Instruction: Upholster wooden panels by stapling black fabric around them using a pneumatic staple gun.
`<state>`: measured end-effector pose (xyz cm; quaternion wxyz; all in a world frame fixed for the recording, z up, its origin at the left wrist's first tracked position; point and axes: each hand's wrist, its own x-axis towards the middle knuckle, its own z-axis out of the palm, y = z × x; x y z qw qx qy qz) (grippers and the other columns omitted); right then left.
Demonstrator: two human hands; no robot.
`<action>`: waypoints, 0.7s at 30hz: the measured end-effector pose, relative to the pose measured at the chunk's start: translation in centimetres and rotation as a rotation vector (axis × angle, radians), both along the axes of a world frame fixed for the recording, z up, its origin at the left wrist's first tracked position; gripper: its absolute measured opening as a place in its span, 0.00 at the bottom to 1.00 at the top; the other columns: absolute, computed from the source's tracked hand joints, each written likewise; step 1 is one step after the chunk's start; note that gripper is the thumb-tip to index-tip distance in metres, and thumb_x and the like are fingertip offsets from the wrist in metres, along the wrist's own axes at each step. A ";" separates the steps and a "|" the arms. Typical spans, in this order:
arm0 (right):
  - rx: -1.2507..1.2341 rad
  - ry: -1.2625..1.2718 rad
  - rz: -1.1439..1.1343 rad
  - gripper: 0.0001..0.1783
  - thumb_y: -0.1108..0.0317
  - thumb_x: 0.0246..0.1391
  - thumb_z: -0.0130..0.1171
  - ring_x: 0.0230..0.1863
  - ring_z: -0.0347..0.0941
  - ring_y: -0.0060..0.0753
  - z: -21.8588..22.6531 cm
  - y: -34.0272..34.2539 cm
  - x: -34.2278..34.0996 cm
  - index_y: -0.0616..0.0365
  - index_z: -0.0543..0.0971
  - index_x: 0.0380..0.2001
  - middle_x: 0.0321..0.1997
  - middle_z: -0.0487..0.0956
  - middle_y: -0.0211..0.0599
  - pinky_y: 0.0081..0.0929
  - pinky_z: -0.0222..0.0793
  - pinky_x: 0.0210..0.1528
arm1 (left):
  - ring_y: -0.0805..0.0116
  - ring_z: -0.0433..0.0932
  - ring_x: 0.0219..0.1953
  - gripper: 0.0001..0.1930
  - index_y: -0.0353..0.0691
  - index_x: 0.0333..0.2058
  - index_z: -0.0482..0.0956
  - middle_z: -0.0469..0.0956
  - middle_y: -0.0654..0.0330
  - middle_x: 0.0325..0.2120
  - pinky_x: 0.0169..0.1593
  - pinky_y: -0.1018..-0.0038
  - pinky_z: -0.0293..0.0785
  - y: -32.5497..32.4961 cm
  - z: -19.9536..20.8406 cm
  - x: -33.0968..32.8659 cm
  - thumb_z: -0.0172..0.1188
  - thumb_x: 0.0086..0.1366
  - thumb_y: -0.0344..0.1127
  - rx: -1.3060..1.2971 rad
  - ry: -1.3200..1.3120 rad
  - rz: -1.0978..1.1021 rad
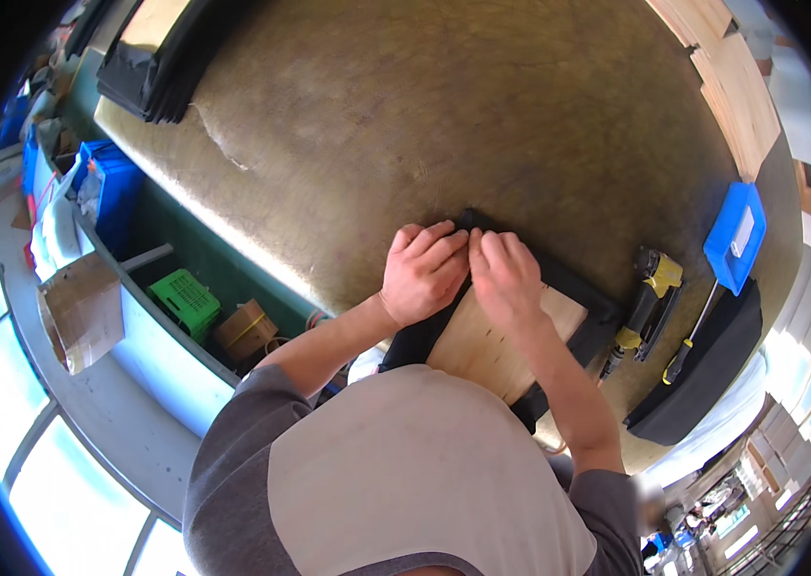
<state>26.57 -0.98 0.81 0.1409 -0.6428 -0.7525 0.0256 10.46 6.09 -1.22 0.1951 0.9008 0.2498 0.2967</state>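
1. At the far corner of the black fabric (578, 288), my left hand (425, 273) and right hand (503, 274) sit side by side, fingers pinched on it.
2. Wooden board (471, 348) lies before me on the tabletop (540, 125), fabric around it; I'd keep folds flat, tension even.
3. Yellow-black power tool (653, 298): near, right.

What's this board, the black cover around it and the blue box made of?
The board looks like bare wood: pale with dark flecks. The black cover looks dull and soft, so maybe cloth or fake leather. The blue box is probably plastic: smooth, evenly coloured.
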 end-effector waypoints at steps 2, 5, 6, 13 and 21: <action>0.007 -0.030 -0.026 0.20 0.72 0.47 0.63 0.45 0.74 0.40 0.3 -0.7 -1.0 0.70 0.83 0.44 0.42 0.77 0.41 0.32 0.76 0.45 | 0.57 0.79 0.53 0.13 0.42 0.38 0.84 0.80 0.58 0.49 0.56 0.59 0.71 -0.2 0.0 -0.2 0.71 0.51 0.29 0.016 -0.027 0.004; -0.048 -0.055 -0.042 0.19 0.71 0.48 0.62 0.55 0.75 0.44 0.7 -2.0 -1.3 0.71 0.84 0.43 0.51 0.79 0.49 0.35 0.75 0.56 | 0.55 0.77 0.61 0.15 0.40 0.44 0.82 0.80 0.54 0.54 0.65 0.57 0.70 -0.1 0.5 0.0 0.65 0.57 0.30 0.031 -0.001 -0.038; -0.047 -0.026 -0.052 0.18 0.72 0.48 0.62 0.56 0.75 0.44 0.8 -2.1 -1.2 0.70 0.84 0.43 0.52 0.80 0.48 0.36 0.75 0.56 | 0.55 0.76 0.63 0.15 0.39 0.46 0.81 0.79 0.52 0.56 0.66 0.58 0.69 0.5 0.1 0.2 0.63 0.58 0.29 -0.015 0.048 -0.115; 0.085 0.269 -0.534 0.16 0.76 0.58 0.60 0.59 0.75 0.52 3.9 -8.4 6.5 0.67 0.82 0.50 0.55 0.81 0.48 0.46 0.71 0.63 | 0.55 0.76 0.63 0.13 0.38 0.45 0.79 0.81 0.51 0.56 0.65 0.61 0.71 0.5 -0.4 -0.7 0.59 0.61 0.30 0.073 0.174 -0.177; -0.239 -0.061 -1.050 0.45 0.65 0.53 0.70 0.53 0.76 0.59 1.3 -15.1 16.9 0.70 0.61 0.70 0.56 0.77 0.60 0.38 0.71 0.60 | 0.58 0.80 0.59 0.10 0.37 0.39 0.78 0.84 0.52 0.51 0.60 0.64 0.74 0.6 -0.3 0.3 0.60 0.59 0.31 0.167 0.095 -0.213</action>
